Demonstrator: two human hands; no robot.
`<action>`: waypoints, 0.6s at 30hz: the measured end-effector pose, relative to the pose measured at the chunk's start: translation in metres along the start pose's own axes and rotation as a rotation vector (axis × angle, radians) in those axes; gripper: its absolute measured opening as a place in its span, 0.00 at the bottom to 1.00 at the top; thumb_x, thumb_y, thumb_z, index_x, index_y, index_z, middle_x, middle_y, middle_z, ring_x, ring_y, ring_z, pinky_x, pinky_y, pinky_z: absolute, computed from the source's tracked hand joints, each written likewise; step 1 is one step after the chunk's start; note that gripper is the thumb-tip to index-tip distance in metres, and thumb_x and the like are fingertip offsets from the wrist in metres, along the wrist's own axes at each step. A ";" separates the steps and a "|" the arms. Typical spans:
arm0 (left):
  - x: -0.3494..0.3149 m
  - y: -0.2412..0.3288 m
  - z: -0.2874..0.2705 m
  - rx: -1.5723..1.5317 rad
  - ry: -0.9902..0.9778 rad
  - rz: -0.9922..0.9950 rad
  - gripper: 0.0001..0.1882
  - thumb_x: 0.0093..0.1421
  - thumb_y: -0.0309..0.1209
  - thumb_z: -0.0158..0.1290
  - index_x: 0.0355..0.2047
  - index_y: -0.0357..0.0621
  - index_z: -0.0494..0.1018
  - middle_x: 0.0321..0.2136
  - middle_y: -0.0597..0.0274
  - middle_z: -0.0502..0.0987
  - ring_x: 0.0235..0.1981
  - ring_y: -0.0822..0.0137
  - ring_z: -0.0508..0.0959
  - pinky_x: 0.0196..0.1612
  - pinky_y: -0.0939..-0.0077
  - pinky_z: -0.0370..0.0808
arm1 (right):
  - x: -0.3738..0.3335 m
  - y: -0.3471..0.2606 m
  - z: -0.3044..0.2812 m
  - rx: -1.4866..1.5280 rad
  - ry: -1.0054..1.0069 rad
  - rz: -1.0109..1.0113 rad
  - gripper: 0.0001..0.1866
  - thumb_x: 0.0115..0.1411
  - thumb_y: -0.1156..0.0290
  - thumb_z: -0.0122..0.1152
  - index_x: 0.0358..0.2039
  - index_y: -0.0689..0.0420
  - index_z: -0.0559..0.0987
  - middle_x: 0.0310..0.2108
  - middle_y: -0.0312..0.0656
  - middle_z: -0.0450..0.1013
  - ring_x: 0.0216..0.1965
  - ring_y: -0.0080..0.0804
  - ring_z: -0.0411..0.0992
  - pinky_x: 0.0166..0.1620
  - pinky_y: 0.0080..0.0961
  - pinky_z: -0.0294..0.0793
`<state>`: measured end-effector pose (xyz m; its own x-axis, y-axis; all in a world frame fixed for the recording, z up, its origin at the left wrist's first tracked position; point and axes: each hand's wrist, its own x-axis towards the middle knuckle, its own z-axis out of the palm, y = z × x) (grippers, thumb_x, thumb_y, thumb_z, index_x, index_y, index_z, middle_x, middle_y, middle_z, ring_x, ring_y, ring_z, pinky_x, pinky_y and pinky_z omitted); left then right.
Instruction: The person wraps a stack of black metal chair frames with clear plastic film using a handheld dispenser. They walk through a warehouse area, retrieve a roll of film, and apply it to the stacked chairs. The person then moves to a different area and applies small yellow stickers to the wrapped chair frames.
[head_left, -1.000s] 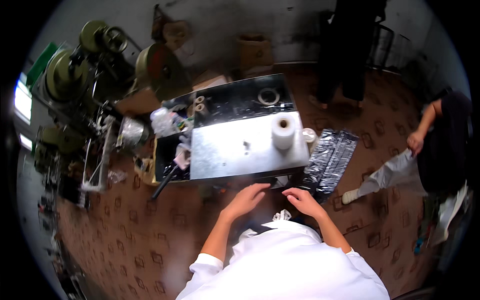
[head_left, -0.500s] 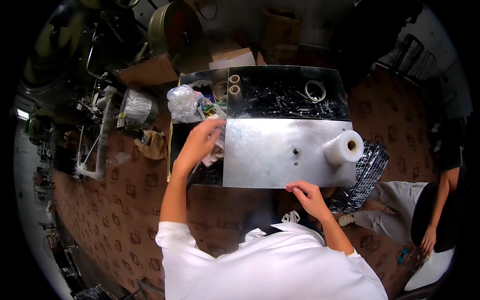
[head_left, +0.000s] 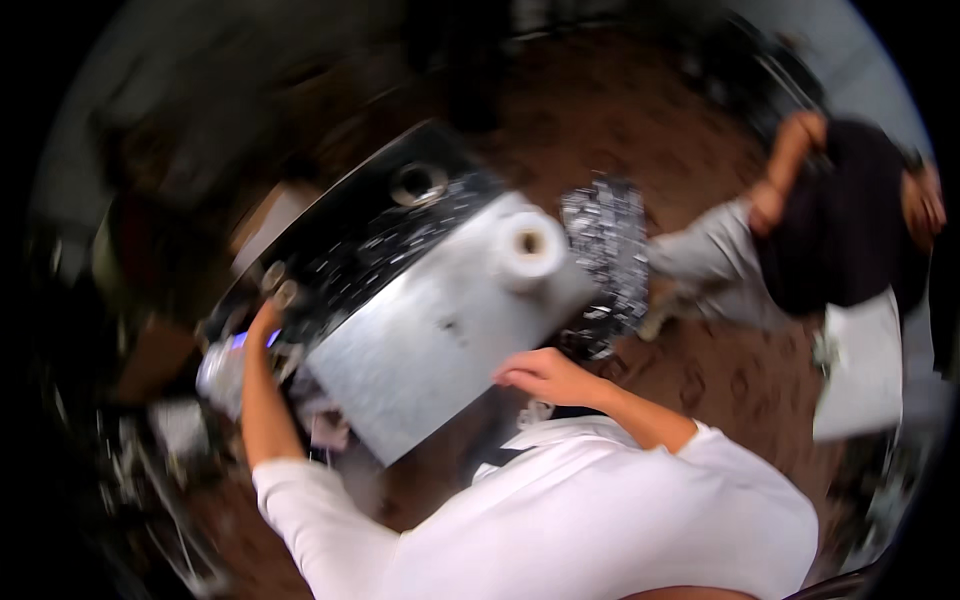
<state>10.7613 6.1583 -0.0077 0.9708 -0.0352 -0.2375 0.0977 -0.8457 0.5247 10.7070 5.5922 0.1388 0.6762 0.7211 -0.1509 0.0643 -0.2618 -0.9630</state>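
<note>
My left hand reaches to the far left side of the work box, right beside two upright cardboard tubes. Motion blur smears its fingers, and I cannot tell whether they grip a tube. My right hand hovers by the near edge of a bare metal plate, fingers loosely bent with nothing visible in them. On the plate's right part stands a roll of clear film. Behind the plate, a black compartment holds many small dark pieces and a tape roll.
Clear plastic wrapping bulges at the box's left end. A shiny black wrapped bundle lies right of the plate. Another person in dark top and light trousers is at the right, close to a white surface.
My view has swung to the right, so the box now appears tilted and shifted left. My left hand has moved from the left compartment to the cardboard tubes. The right hand stays near the plate's edge.
</note>
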 end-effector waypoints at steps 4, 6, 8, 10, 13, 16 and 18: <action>-0.003 -0.023 -0.011 -0.136 -0.035 -0.352 0.12 0.50 0.20 0.44 0.36 0.30 0.70 0.31 0.46 0.74 0.33 0.61 0.72 0.36 0.63 0.69 | -0.014 0.001 -0.010 0.015 0.067 -0.104 0.10 0.55 0.73 0.47 0.33 0.62 0.75 0.29 0.45 0.75 0.33 0.36 0.74 0.39 0.27 0.71; 0.035 0.045 -0.009 -0.438 -0.124 -0.119 0.12 0.50 0.27 0.52 0.34 0.33 0.71 0.29 0.55 0.75 0.31 0.65 0.72 0.35 0.68 0.69 | -0.031 0.013 -0.014 -0.007 0.184 -0.112 0.10 0.54 0.73 0.47 0.33 0.62 0.75 0.28 0.45 0.75 0.32 0.37 0.74 0.38 0.28 0.71; 0.013 0.036 -0.026 -0.126 -0.045 -0.224 0.15 0.53 0.32 0.49 0.39 0.37 0.71 0.34 0.54 0.75 0.33 0.62 0.73 0.38 0.67 0.69 | -0.035 0.006 -0.013 0.003 0.173 -0.149 0.11 0.54 0.73 0.46 0.32 0.62 0.75 0.28 0.47 0.74 0.32 0.39 0.74 0.37 0.30 0.71; 0.009 0.028 -0.037 -0.044 -0.083 -0.032 0.13 0.44 0.29 0.55 0.32 0.38 0.75 0.25 0.51 0.76 0.28 0.66 0.75 0.34 0.68 0.71 | -0.032 0.007 -0.009 -0.005 0.177 -0.160 0.11 0.53 0.73 0.46 0.33 0.62 0.75 0.28 0.47 0.74 0.32 0.38 0.73 0.37 0.30 0.71; -0.006 0.086 -0.092 0.337 -0.221 -0.202 0.16 0.39 0.26 0.60 0.31 0.37 0.73 0.24 0.54 0.74 0.26 0.64 0.75 0.31 0.74 0.70 | -0.043 0.017 -0.007 0.007 0.136 -0.135 0.10 0.55 0.72 0.46 0.35 0.60 0.74 0.32 0.45 0.74 0.35 0.40 0.72 0.39 0.32 0.69; -0.028 0.178 -0.129 0.345 -0.046 -0.205 0.18 0.45 0.28 0.58 0.37 0.36 0.69 0.31 0.52 0.72 0.32 0.63 0.73 0.36 0.71 0.70 | -0.049 0.021 -0.009 -0.003 0.144 -0.124 0.11 0.55 0.72 0.45 0.35 0.60 0.74 0.32 0.45 0.74 0.35 0.40 0.72 0.39 0.32 0.69; -0.052 0.233 -0.142 0.262 0.120 -0.167 0.20 0.49 0.29 0.56 0.41 0.35 0.66 0.35 0.51 0.70 0.35 0.62 0.72 0.39 0.69 0.70 | -0.056 0.021 -0.012 0.016 0.197 -0.141 0.11 0.53 0.73 0.45 0.34 0.62 0.75 0.30 0.45 0.74 0.33 0.38 0.73 0.38 0.30 0.70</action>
<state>10.7649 6.0385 0.2432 0.9665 0.1653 -0.1961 0.2131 -0.9432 0.2548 10.6791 5.5388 0.1293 0.7918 0.6100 0.0306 0.1578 -0.1559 -0.9751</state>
